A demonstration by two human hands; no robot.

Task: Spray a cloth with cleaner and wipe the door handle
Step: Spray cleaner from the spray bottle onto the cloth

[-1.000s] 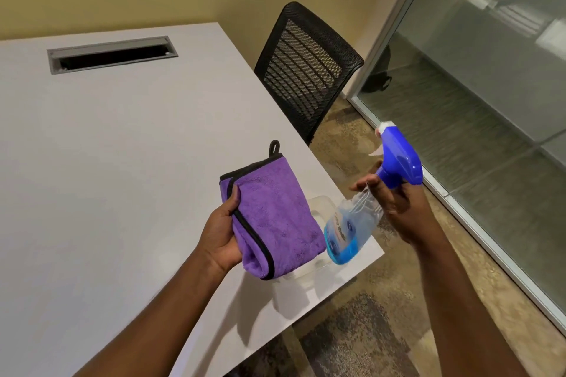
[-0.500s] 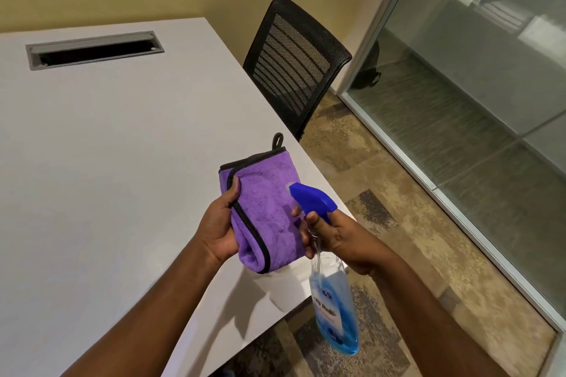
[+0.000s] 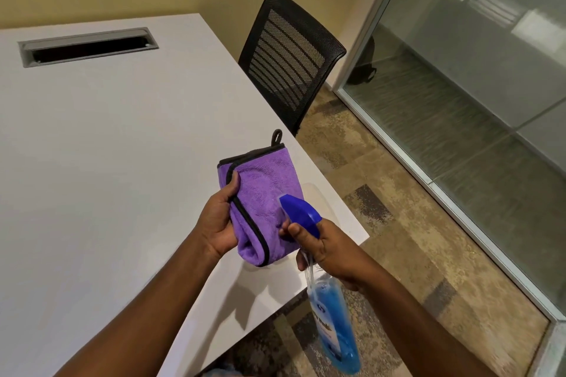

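Over the tabletop [image 3: 92, 162] corner, my left hand [image 3: 219, 220] pinches a folded purple cloth [image 3: 263, 193], black-trimmed; my right hand [image 3: 329, 249] grips the blue spray bottle [image 3: 332, 321], nozzle touching it. Open carpet [image 3: 398, 223] lies right.

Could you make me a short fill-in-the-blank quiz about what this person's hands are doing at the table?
1. The left hand holds a folded ____ cloth.
2. The right hand grips a spray bottle holding ____ liquid.
3. The bottle's nozzle points toward the ____.
4. Beside the white table stands a black mesh ____.

Missing words: purple; blue; cloth; chair
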